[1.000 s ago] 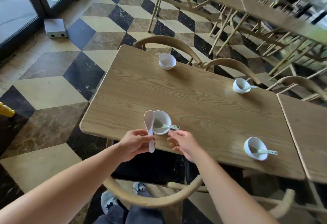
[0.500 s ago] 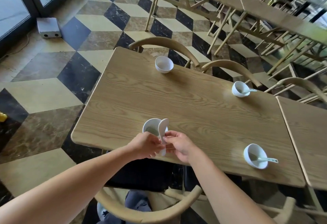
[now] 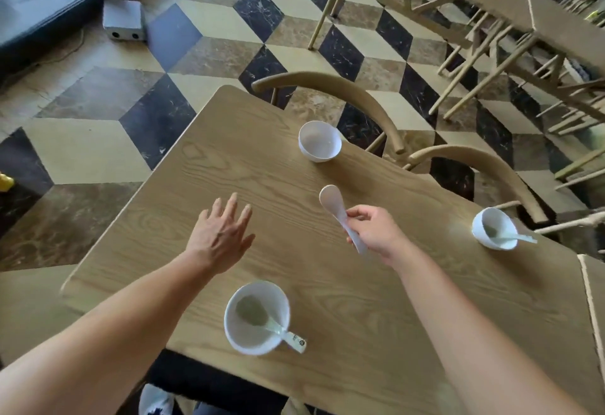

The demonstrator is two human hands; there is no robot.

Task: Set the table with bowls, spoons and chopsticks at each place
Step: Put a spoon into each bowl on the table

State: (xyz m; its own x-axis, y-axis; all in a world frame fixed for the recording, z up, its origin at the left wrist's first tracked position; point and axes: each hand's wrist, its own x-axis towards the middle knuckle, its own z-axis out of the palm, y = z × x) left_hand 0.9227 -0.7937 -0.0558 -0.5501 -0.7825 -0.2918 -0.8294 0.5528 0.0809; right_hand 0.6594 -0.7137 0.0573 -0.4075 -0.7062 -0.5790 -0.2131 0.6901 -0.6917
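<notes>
My right hand grips a white spoon by its handle over the middle of the wooden table, its scoop pointing toward the far white bowl, which holds nothing. My left hand hovers flat above the table with fingers spread and nothing in it. Near the front edge stands a white bowl with a spoon lying in it. At the right a third bowl also holds a spoon. No chopsticks are in view.
Two curved wooden chair backs stand along the table's far side. A second table adjoins at the right. More tables and chairs fill the back right. A grey box sits on the tiled floor by the glass doors.
The spoon passed from my left hand to my right, which carried it forward over the table toward the far bowl. My left hand let go and spread open. The view leaned forward.
</notes>
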